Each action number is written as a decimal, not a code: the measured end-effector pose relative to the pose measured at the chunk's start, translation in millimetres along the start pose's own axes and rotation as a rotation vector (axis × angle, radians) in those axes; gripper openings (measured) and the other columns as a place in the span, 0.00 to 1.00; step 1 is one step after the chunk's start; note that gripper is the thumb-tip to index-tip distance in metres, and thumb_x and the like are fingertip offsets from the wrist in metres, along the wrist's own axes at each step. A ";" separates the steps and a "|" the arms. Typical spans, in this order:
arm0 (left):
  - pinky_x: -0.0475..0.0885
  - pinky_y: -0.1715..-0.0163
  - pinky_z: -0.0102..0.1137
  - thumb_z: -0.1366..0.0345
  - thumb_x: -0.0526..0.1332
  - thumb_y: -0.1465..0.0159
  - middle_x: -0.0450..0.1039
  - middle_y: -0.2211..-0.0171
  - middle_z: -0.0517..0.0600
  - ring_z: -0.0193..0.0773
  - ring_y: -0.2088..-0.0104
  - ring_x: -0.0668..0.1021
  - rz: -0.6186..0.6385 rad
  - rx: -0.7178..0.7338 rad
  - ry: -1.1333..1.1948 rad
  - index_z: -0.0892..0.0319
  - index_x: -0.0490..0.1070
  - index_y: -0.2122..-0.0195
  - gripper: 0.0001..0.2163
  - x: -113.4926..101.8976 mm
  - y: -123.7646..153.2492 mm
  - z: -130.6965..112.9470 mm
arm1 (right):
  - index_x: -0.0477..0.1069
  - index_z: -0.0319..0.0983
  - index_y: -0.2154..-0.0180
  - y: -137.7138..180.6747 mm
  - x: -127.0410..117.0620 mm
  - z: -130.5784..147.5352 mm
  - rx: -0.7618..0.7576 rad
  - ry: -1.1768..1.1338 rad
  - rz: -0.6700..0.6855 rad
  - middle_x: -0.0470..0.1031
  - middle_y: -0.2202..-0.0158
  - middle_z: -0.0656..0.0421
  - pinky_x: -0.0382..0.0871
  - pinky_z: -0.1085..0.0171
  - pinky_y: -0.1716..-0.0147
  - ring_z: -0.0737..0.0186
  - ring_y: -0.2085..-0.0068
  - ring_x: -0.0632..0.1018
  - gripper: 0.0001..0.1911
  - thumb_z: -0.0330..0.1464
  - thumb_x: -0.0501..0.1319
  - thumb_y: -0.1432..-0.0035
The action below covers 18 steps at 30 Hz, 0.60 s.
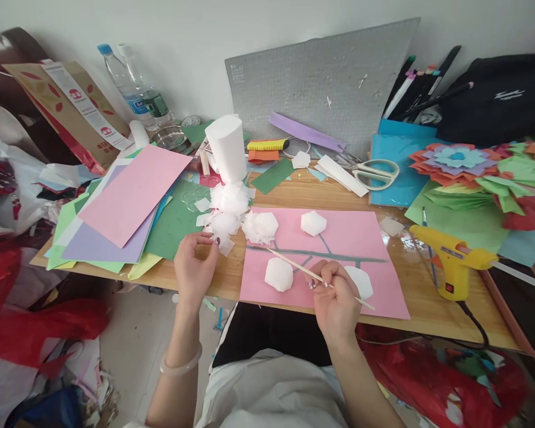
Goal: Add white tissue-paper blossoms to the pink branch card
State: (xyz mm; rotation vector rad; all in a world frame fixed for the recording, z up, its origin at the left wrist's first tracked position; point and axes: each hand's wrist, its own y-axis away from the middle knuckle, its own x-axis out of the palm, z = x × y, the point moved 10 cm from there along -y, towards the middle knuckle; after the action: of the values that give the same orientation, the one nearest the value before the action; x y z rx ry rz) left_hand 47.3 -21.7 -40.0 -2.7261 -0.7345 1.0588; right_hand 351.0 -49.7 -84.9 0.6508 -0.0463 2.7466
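Note:
My right hand [336, 297] grips a thin wooden stick [294, 263], which slants over the pink sheet [383, 291]. Dark green branch lines [339, 257] run across that sheet. White hexagon-like paper pieces [279, 274] lie along the branches, and a ruffled tissue cluster [261, 227] sits at the left end. My left hand [197, 267] is at the edge of a heap of white tissue paper squares [226, 205], its thumb and forefinger pinched on a tissue square. A roll of white paper [228, 148] stands behind the heap.
Coloured paper sheets [134, 196] are stacked at left. Scissors [377, 174], a yellow cutter [267, 145] and paper scraps lie at the back before a grey cutting mat [316, 89]. A yellow glue gun [457, 261] and paper flowers [459, 163] occupy the right.

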 end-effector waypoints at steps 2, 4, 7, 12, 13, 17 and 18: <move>0.72 0.55 0.38 0.60 0.65 0.40 0.78 0.64 0.50 0.42 0.59 0.79 0.011 -0.035 0.227 0.56 0.69 0.71 0.08 -2.6 3.7 -0.7 | 0.63 0.41 0.81 1.4 1.5 3.9 -0.026 0.007 0.011 0.61 0.81 0.63 0.59 0.65 0.76 0.65 0.76 0.64 0.09 0.26 0.54 0.53; 0.74 0.58 0.35 0.61 0.68 0.42 0.77 0.67 0.49 0.39 0.63 0.79 0.067 -0.087 0.401 0.57 0.70 0.70 0.08 -0.1 8.5 -4.5 | 0.63 0.41 0.81 1.6 2.9 8.4 -0.055 0.030 0.034 0.60 0.81 0.63 0.59 0.65 0.76 0.65 0.76 0.64 0.09 0.25 0.53 0.53; 0.75 0.63 0.32 0.61 0.71 0.45 0.78 0.69 0.48 0.36 0.68 0.80 0.318 -0.161 0.597 0.58 0.72 0.63 0.12 22.3 19.5 -20.7 | 0.63 0.41 0.81 1.0 4.3 13.1 -0.078 0.078 0.083 0.61 0.80 0.62 0.59 0.64 0.75 0.64 0.75 0.65 0.11 0.23 0.52 0.52; 0.75 0.62 0.31 0.64 0.70 0.43 0.78 0.69 0.48 0.36 0.65 0.80 0.522 -0.170 0.637 0.59 0.70 0.55 0.16 49.8 32.9 -46.3 | 0.61 0.41 0.80 1.8 7.7 16.7 -0.062 0.067 0.184 0.60 0.80 0.62 0.56 0.64 0.75 0.64 0.75 0.64 0.11 0.23 0.51 0.50; 0.75 0.61 0.31 0.65 0.69 0.43 0.79 0.68 0.49 0.36 0.64 0.80 0.516 -0.162 0.614 0.59 0.70 0.54 0.16 52.5 33.3 -48.3 | 0.60 0.41 0.80 2.5 7.7 17.9 -0.062 0.067 0.194 0.59 0.80 0.62 0.56 0.64 0.75 0.64 0.76 0.64 0.11 0.22 0.51 0.50; 0.75 0.59 0.32 0.66 0.67 0.41 0.79 0.66 0.49 0.36 0.64 0.80 0.498 -0.143 0.540 0.58 0.70 0.51 0.17 60.1 35.0 -50.6 | 0.61 0.41 0.80 4.0 3.0 22.1 -0.076 0.073 0.183 0.59 0.80 0.63 0.56 0.63 0.75 0.64 0.76 0.64 0.11 0.22 0.51 0.50; 0.74 0.58 0.32 0.66 0.67 0.41 0.79 0.66 0.50 0.36 0.63 0.80 0.498 -0.139 0.529 0.58 0.69 0.51 0.17 61.0 35.7 -50.7 | 0.61 0.41 0.80 4.0 2.1 22.3 -0.075 0.069 0.181 0.59 0.80 0.62 0.56 0.63 0.75 0.64 0.76 0.64 0.12 0.22 0.51 0.50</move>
State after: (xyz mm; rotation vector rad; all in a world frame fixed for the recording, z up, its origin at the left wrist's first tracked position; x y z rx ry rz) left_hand 133.8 -20.6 -49.0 -3.1778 -0.0464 0.2947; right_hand 357.6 -55.2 -63.7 0.5562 -0.2012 2.9220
